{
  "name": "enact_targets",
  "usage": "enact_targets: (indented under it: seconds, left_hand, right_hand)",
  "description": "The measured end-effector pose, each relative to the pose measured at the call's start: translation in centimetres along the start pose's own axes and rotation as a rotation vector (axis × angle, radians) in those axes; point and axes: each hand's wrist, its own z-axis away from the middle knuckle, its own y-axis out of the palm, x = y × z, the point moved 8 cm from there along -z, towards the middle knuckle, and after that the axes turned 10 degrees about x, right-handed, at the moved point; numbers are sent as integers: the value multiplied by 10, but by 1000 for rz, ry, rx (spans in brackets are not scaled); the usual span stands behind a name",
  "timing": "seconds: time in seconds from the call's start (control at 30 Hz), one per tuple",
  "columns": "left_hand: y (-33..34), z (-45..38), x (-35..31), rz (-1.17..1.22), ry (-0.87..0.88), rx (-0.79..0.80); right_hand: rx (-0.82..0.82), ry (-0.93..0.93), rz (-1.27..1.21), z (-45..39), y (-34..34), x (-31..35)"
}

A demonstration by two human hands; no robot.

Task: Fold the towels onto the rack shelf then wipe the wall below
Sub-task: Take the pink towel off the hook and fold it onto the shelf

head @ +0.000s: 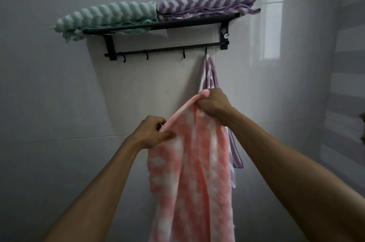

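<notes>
Gripping pink towel top edge: both hands | left hand | right hand

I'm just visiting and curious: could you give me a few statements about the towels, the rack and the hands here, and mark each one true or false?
1. Both hands grip the pink towel. True: left hand, right hand.
2. The shelf holds three folded towels. False: two, the green towel and a purple towel.
3. A purple striped towel hangs from a hook. True.
4. Every hook carries something. False: the other three hooks are bare.
</notes>
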Motion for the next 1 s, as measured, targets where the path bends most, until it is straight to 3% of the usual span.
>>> enact_targets:
  seconds: [0.07, 0.17, 0.23, 0.4, 0.53, 0.73, 1.0]
  left_hand:
    - [6, 6, 21, 39, -51, 8]
    - [-5, 13, 32, 198, -7, -207]
    - [-14, 10, 20, 189, 60, -300]
    - [-12, -12, -36, 76, 165, -163]
    - [-21, -10, -40, 80, 169, -149]
    - [-17, 6, 18, -126, -51, -43]
    - [-28, 33, 58, 288, -197, -111]
  right_hand:
    - [-110, 114, -106, -3, -17, -16]
    - [-111, 161, -68, -3, -26, -23]
    - [9, 57, 4, 3, -16, -7]
    - [490, -169, -110, 26, 57, 27]
    - [290, -75, -82, 8, 55, 10]
    - [35, 45, -148, -2, 18, -13]
    - [-84, 230, -280, -8, -15, -51]
